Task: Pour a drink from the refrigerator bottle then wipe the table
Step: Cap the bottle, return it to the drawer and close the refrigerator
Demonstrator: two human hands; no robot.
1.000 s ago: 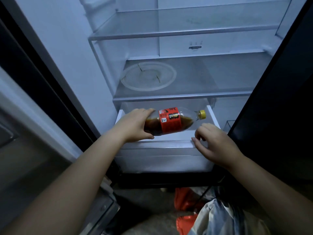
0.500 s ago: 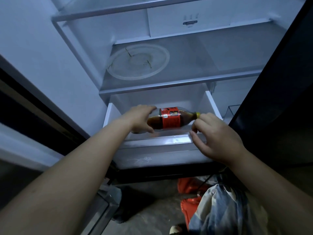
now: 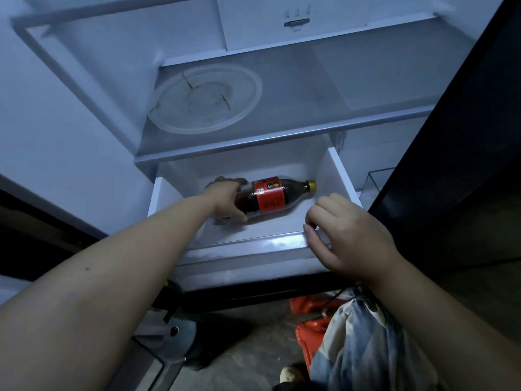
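One bottle [image 3: 270, 197] lies on its side in the open drawer [image 3: 248, 245] low in the fridge, its long axis running left to right and its yellow cap [image 3: 311, 185] pointing right. The left hand [image 3: 225, 200] is wrapped round the base end, so the neck runs rightward away from that grip. The right hand [image 3: 346, 232], nearer and just right of the cap, curls at the drawer's front rim and seems to pinch it, though the dim light leaves this unsure.

A home kitchen, shown by an open refrigerator [image 3: 282, 32] with shelf [image 3: 352, 88] and drawer [image 3: 248, 245].
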